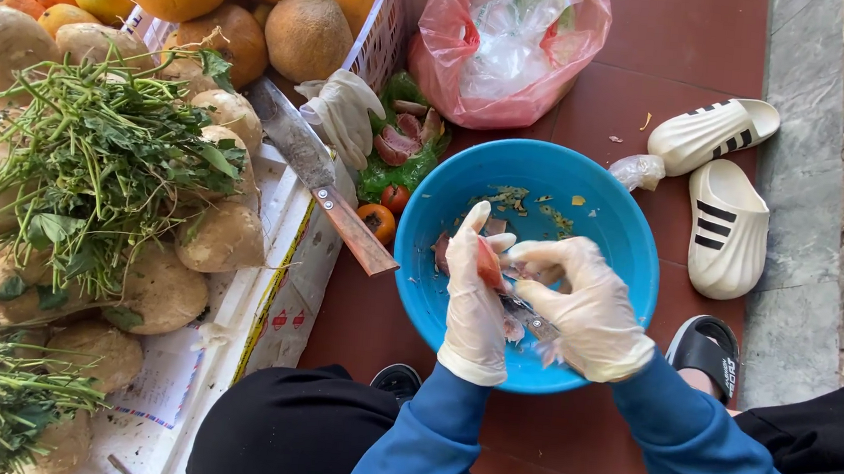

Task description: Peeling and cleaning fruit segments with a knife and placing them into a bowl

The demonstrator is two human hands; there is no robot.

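Observation:
Both my hands wear thin white gloves and work over a blue plastic basin (605, 206) on the red tile floor. My left hand (474, 296) holds a pinkish-red piece of food (489, 264) above the basin. My right hand (582, 305) grips a small knife (528, 316) whose blade touches that piece. Pale scraps and peel bits lie in the basin's bottom.
A large cleaver with a wooden handle (321, 179) rests on a crate edge beside a spare glove (342, 110). Leafy greens (87, 161), brown tubers and orange fruit fill the left. A pink plastic bag (507, 43), small tomatoes (384, 214) and white slippers (722, 190) lie nearby.

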